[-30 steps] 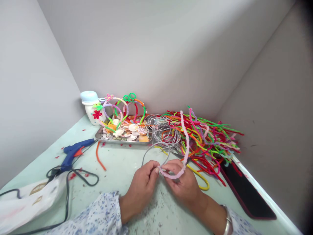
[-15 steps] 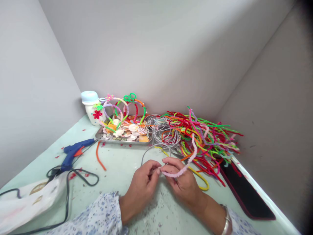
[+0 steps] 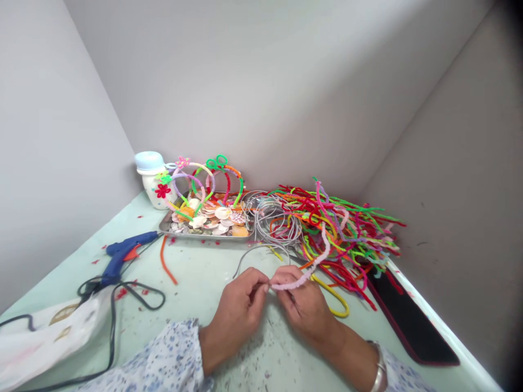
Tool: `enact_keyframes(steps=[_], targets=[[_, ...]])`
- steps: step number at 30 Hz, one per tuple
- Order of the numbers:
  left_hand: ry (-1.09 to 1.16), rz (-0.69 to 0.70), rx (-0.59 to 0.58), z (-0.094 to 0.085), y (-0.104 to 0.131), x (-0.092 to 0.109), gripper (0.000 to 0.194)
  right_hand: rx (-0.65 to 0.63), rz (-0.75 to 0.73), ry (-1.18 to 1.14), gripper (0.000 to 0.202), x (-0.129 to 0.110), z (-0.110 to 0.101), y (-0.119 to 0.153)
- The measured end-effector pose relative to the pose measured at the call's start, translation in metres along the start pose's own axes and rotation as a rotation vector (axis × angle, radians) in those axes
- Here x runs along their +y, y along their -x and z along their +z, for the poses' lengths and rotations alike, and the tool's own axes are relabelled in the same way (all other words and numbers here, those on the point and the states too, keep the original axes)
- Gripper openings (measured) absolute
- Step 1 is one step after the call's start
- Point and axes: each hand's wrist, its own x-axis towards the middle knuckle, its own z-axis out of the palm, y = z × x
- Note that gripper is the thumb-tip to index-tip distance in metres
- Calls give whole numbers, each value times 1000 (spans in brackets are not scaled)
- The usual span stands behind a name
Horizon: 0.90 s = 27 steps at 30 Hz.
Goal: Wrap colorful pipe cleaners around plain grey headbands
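Note:
A fuzzy pale pink pipe cleaner [image 3: 314, 267] runs from between my fingertips and curves up to the right over the back of my right hand. My left hand [image 3: 241, 305] is closed, its thumb and forefinger pinching the near end of the pipe cleaner. Right beside it, my right hand [image 3: 304, 305] is closed too, its curled fingers against the same end. A loop of thin grey wire [image 3: 261, 247] arches behind both hands. Where its ends go is hidden by my fingers.
A metal tray [image 3: 204, 236] of shells holds several pipe-cleaner headbands [image 3: 241, 185]. A white jar [image 3: 157, 188] stands behind. Coiled grey wire [image 3: 278, 220] and a heap of pipe cleaners [image 3: 347, 234] lie right, by a black case [image 3: 412, 321]. At left lies a blue glue gun [image 3: 118, 253] with its cord.
My right fingers have curled down and closed more beside my left fingertips. The grey wire loop has shifted a little, and the pink pipe cleaner has tilted slightly. My left hand has barely moved.

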Motion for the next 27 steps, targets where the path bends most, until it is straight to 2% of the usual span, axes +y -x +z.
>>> enact_keyframes(steps=[9, 14, 27], targets=[[-4, 13, -9, 0, 1, -1, 17, 14, 5, 6, 17, 0, 4, 2], [3, 5, 0, 0, 0, -2, 17, 57, 11, -82, 15, 1, 3, 2], [8, -14, -18, 3, 1, -6, 12, 50, 132, -200, 11, -7, -2, -4]])
